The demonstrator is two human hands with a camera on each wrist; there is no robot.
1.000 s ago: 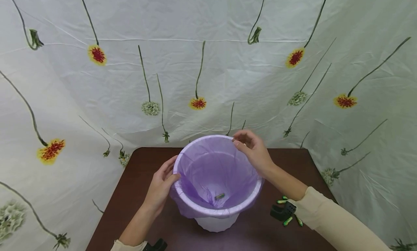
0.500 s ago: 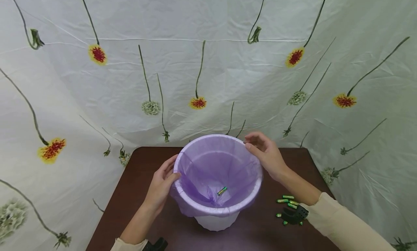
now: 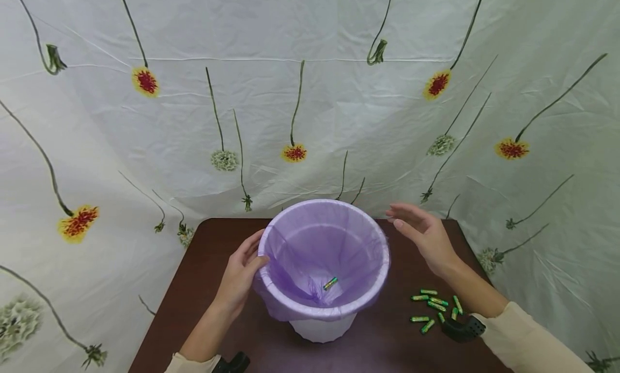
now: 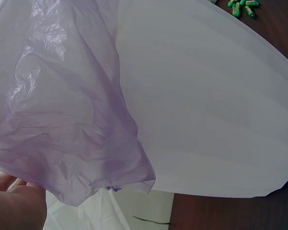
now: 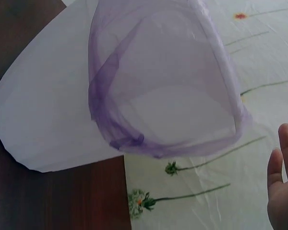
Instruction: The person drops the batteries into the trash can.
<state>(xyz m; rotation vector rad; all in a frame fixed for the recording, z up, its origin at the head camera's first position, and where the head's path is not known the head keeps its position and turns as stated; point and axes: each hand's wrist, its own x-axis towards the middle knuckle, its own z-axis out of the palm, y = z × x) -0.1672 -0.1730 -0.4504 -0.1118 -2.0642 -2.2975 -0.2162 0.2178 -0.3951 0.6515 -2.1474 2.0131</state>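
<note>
A white trash bin (image 3: 322, 331) stands upright on the table, lined with a purple trash bag (image 3: 310, 238) folded over its rim. At the rim's left side my left hand (image 3: 234, 276) holds on, thumb over the edge and fingers outside. In the left wrist view the bag's loose edge (image 4: 72, 158) hangs beside that hand. One green-and-gold battery (image 3: 330, 283) lies on the bag inside. To the right of the bin my right hand (image 3: 431, 241) hovers apart from it, fingers relaxed and holding nothing. The right wrist view shows its fingers (image 5: 275, 167) away from the bag.
Several loose green batteries (image 3: 437, 306) lie on the dark brown table (image 3: 387, 343) right of the bin, near the right wrist's black camera (image 3: 463, 329). Flower-printed white cloth (image 3: 339, 104) hangs behind and around the table.
My right hand has left the bin's rim and moved to the right. More loose batteries show from under the right forearm. The left hand stays put on the rim.
</note>
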